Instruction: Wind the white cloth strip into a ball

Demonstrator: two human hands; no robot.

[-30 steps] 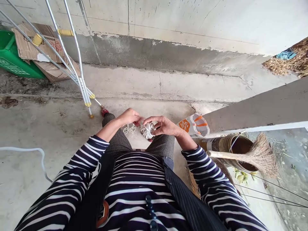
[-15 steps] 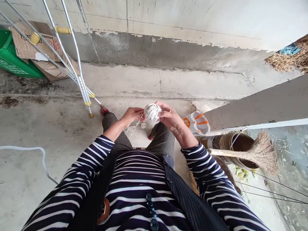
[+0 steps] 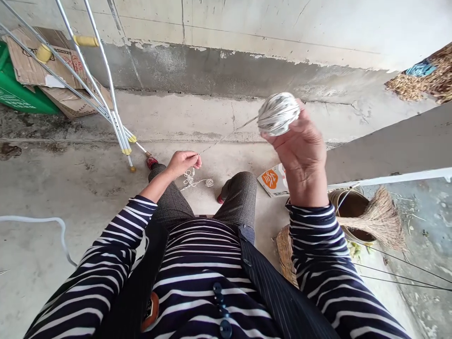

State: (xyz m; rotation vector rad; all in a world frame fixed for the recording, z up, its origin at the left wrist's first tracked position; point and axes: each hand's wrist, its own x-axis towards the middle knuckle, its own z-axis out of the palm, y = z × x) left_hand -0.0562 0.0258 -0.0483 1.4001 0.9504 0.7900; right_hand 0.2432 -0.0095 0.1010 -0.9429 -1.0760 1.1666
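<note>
A ball of white yarn [image 3: 278, 114] with grey flecks is held up in my right hand [image 3: 302, 143], its fingers wrapped round the near side. From the ball a strand of yarn [image 3: 229, 135] stretches down and left to my left hand [image 3: 184, 163], which pinches it between thumb and fingers. Below my left hand, a loose tangle of yarn [image 3: 189, 180] lies on the floor between my feet. A much smaller yarn ball [image 3: 209, 182] rests beside the tangle, joined to it by a strand.
Metal crutches [image 3: 115, 113] lean at the left before a cardboard box [image 3: 52, 56] and a green bin [image 3: 21, 89]. To the right are a printed bag [image 3: 271, 181], a bucket [image 3: 348, 207] and a straw broom [image 3: 383, 221]. A white hose [image 3: 38, 218] lies on the floor at the left.
My right hand has lifted the yarn ball up and to the right, away from my left hand. The left hand has shifted slightly left, and the strand between them is drawn out.
</note>
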